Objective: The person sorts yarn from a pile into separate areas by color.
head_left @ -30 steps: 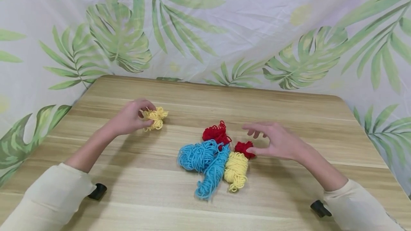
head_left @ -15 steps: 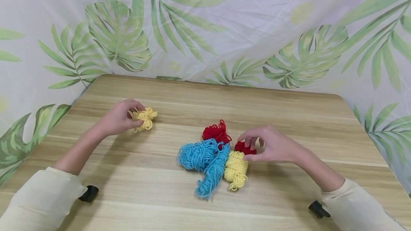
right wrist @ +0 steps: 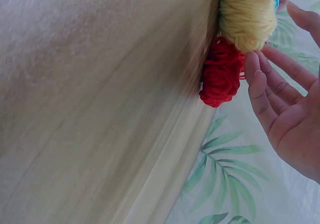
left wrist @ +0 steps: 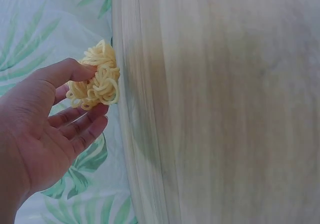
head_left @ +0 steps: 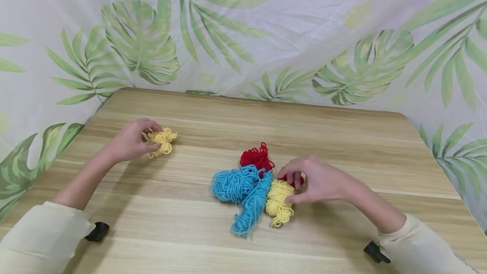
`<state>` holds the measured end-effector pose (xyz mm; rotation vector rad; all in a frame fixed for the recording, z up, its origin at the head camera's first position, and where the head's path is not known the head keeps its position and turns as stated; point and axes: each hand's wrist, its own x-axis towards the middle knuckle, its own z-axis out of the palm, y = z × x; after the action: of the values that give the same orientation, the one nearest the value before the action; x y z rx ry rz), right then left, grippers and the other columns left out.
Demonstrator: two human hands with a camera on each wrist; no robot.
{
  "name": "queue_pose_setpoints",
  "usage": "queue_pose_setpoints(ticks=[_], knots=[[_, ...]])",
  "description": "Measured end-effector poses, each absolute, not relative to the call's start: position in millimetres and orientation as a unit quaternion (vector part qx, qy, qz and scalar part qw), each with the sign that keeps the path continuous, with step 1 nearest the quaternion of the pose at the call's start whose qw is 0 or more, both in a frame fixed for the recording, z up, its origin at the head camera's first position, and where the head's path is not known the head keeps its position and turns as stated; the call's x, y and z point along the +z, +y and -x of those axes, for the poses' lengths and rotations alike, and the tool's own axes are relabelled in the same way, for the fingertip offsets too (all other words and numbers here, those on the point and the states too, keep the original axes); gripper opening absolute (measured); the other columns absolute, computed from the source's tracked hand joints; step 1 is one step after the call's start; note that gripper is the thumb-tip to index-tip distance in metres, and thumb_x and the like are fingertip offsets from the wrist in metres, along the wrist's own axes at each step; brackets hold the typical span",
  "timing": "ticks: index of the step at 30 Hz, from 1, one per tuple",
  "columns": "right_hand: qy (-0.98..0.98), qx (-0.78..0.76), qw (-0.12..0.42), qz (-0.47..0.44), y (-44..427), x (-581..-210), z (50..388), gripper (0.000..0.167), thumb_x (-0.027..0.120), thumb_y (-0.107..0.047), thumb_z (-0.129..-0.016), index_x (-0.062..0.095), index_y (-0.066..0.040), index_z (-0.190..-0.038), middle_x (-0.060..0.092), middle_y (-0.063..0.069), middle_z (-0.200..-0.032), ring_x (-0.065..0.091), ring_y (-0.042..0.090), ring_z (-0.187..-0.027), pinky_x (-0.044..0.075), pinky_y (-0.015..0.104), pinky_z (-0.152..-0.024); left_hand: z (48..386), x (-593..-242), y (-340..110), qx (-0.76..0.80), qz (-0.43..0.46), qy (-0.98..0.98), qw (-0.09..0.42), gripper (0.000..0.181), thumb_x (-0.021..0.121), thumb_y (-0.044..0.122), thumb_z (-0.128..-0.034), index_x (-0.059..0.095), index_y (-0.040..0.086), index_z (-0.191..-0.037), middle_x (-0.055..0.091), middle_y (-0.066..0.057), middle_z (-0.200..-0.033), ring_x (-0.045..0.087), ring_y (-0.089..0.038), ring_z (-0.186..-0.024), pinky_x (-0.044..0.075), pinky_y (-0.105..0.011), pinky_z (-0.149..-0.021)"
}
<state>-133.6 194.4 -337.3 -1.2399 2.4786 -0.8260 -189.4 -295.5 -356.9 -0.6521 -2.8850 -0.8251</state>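
Note:
At the table's left side, my left hand [head_left: 131,141] pinches a small yellow yarn bundle [head_left: 162,142] between thumb and fingers; the left wrist view shows this bundle [left wrist: 100,78] at the fingertips of the hand [left wrist: 50,119]. My right hand [head_left: 321,180] hovers over a larger yellow skein [head_left: 279,202] and a small red bundle [head_left: 302,180], thumb and fingers apart. In the right wrist view the fingertips of that hand [right wrist: 295,108] are close beside the yellow skein [right wrist: 247,13] and red bundle [right wrist: 220,76]; whether they touch cannot be told.
Left of the larger yellow skein lie two blue skeins [head_left: 233,184] [head_left: 253,206], with a red skein [head_left: 256,158] behind them. The wooden table [head_left: 182,231] ends at a leaf-patterned cloth [head_left: 228,33] at the back.
My left hand has moved left with the small yellow bundle. My right hand has come lower and nearer, from above the small red bundle to the larger yellow skein, its fingers more bent.

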Motion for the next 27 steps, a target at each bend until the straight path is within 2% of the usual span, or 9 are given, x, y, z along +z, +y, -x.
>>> queue_pose_setpoints(ticks=[9, 15, 18, 21, 24, 27], knots=[[0.864, -0.22, 0.11, 0.439, 186.6, -336.9, 128.7, 0.051, 0.09, -0.037, -0.079, 0.074, -0.007, -0.116, 0.064, -0.008, -0.092, 0.057, 0.004, -0.072, 0.052, 0.023, -0.066, 188.3, -355.7, -301.7, -0.252, 0.205, -0.945, 0.038, 0.032, 0.085, 0.002, -0.0801, 0.069, -0.007, -0.106, 0.069, -0.023, -0.105, 0.066, -0.033, -0.091, 0.058, -0.045, -0.073], [0.871, -0.189, 0.11, 0.439, 180.2, -338.0, 127.3, 0.054, 0.091, -0.046, -0.076, 0.075, -0.01, -0.113, 0.067, -0.004, -0.102, 0.056, 0.007, -0.074, 0.05, 0.02, -0.065, 188.9, -356.6, -303.1, -0.249, 0.205, -0.946, 0.023, 0.034, 0.086, 0.004, -0.0812, 0.069, -0.007, -0.109, 0.068, -0.023, -0.107, 0.066, -0.034, -0.092, 0.057, -0.041, -0.072], [0.873, -0.181, 0.115, 0.438, 177.6, -337.9, 126.1, 0.058, 0.092, -0.05, -0.074, 0.075, -0.011, -0.113, 0.068, -0.002, -0.109, 0.057, 0.008, -0.079, 0.051, 0.021, -0.068, 189.0, -356.9, -303.3, -0.246, 0.204, -0.947, 0.019, 0.035, 0.086, 0.005, -0.0823, 0.069, -0.007, -0.11, 0.068, -0.022, -0.108, 0.065, -0.034, -0.093, 0.056, -0.037, -0.071], [0.875, -0.168, 0.115, 0.439, 176.2, -338.8, 124.9, 0.06, 0.092, -0.052, -0.072, 0.074, -0.012, -0.113, 0.068, -0.002, -0.112, 0.06, 0.009, -0.089, 0.056, 0.025, -0.078, 188.4, -357.0, -302.7, -0.245, 0.205, -0.948, 0.021, 0.035, 0.086, 0.006, -0.0825, 0.069, -0.007, -0.11, 0.068, -0.022, -0.108, 0.065, -0.034, -0.093, 0.056, -0.038, -0.071], [0.878, -0.157, 0.118, 0.437, 174.9, -339.5, 124.3, 0.058, 0.092, -0.049, -0.072, 0.074, -0.013, -0.113, 0.067, -0.002, -0.112, 0.063, 0.01, -0.095, 0.059, 0.03, -0.085, 188.1, -356.9, -302.3, -0.244, 0.207, -0.947, 0.021, 0.035, 0.087, 0.006, -0.0825, 0.07, -0.007, -0.111, 0.068, -0.022, -0.109, 0.065, -0.033, -0.093, 0.057, -0.04, -0.071], [0.878, -0.15, 0.122, 0.438, 173.7, -340.0, 124.4, 0.053, 0.091, -0.042, -0.073, 0.073, -0.012, -0.113, 0.068, 0.0, -0.112, 0.065, 0.013, -0.098, 0.059, 0.032, -0.086, 188.3, -357.1, -302.0, -0.243, 0.21, -0.947, 0.02, 0.036, 0.087, 0.008, -0.0825, 0.07, -0.007, -0.111, 0.069, -0.022, -0.109, 0.065, -0.033, -0.093, 0.057, -0.041, -0.071]])
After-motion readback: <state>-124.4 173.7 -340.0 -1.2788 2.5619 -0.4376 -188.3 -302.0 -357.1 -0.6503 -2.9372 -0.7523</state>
